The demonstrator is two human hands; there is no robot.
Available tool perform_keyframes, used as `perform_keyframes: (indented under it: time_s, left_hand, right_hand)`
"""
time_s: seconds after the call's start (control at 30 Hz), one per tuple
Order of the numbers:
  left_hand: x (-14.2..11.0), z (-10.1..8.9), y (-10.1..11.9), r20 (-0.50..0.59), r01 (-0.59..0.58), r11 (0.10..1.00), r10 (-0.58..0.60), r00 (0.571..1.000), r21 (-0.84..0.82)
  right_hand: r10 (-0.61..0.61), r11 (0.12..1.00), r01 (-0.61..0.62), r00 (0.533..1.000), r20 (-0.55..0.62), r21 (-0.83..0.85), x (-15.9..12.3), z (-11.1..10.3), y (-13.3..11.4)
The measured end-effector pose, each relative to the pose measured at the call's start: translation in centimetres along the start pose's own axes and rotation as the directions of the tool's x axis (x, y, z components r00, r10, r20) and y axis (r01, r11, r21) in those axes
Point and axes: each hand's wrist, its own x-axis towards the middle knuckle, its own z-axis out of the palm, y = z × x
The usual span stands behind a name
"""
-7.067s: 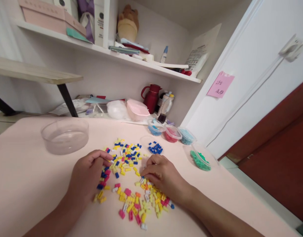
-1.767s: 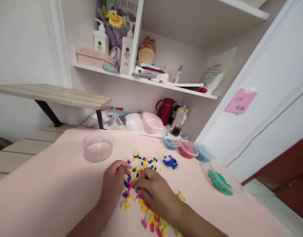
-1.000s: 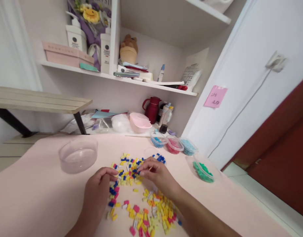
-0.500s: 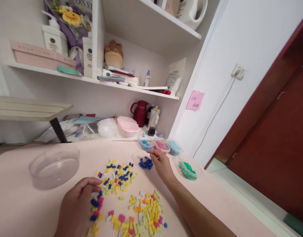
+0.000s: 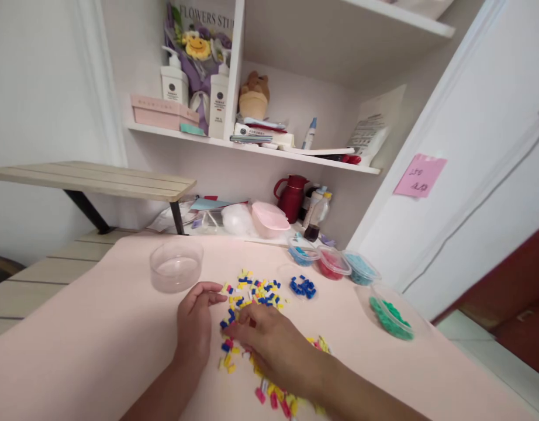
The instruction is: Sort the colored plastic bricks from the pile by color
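Small loose toy building bricks (image 5: 266, 288) in yellow, dark blue, white and pink are scattered over the pale pink table. My left hand (image 5: 196, 321) rests at the left edge of this scatter, its fingers stretched out, with no brick visible in them. Over the middle of the bricks is my right hand (image 5: 276, 345), thumb and fingertips brought down close together by dark blue and pink bricks. Whatever is between those fingertips is hidden. The hand and forearm cover part of the nearer pile. Beyond it, a shallow clear dish holds dark blue bricks (image 5: 303, 286).
A round clear container (image 5: 176, 267) stands to the left. Along the right back are tubs of blue bricks (image 5: 303, 255), pinkish-red bricks (image 5: 333, 263), light blue bricks (image 5: 360, 268) and green bricks (image 5: 390, 317). Behind the table are a pink bowl (image 5: 270, 218) and a red jug (image 5: 291, 197).
My right hand has moved from the dish of dark blue bricks back to the scattered bricks near my left hand. The view has turned to the left.
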Motion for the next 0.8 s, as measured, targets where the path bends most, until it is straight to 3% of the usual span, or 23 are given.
perform_keyframes:
  time_s: [0.23,0.4,0.53,0.6,0.7,0.8]
  left_hand:
    - [-0.2,0.0,-0.2,-0.001,-0.016,1.000,0.016,1.000,0.002]
    - [-0.1,0.0,-0.4,0.009,-0.029,0.999,0.029,1.000,0.024]
    - [-0.1,0.0,-0.4,0.018,-0.037,0.998,0.036,0.999,0.047]
    - [-0.1,0.0,-0.4,0.024,-0.043,0.997,0.042,0.999,0.056]
    - [0.1,-0.1,-0.5,0.032,-0.050,0.996,0.048,0.998,0.072]
    - [0.2,-0.1,-0.6,0.042,-0.051,0.995,0.047,0.998,0.087]
  right_hand:
    - [-0.107,0.990,0.109,0.994,0.020,-0.087,1.5,1.1,-0.3]
    - [0.065,0.993,-0.064,0.998,0.004,-0.098,0.0,0.6,0.4]
    - [0.168,0.979,-0.178,0.980,-0.104,-0.098,-0.7,0.3,0.3]
    - [0.092,0.993,-0.100,0.989,-0.114,-0.066,-0.5,0.5,-0.1]
    - [-0.035,0.997,0.032,0.999,-0.040,-0.068,0.2,1.0,-0.8]
    - [-0.012,0.993,0.011,1.000,-0.009,-0.114,0.4,0.8,-0.5]
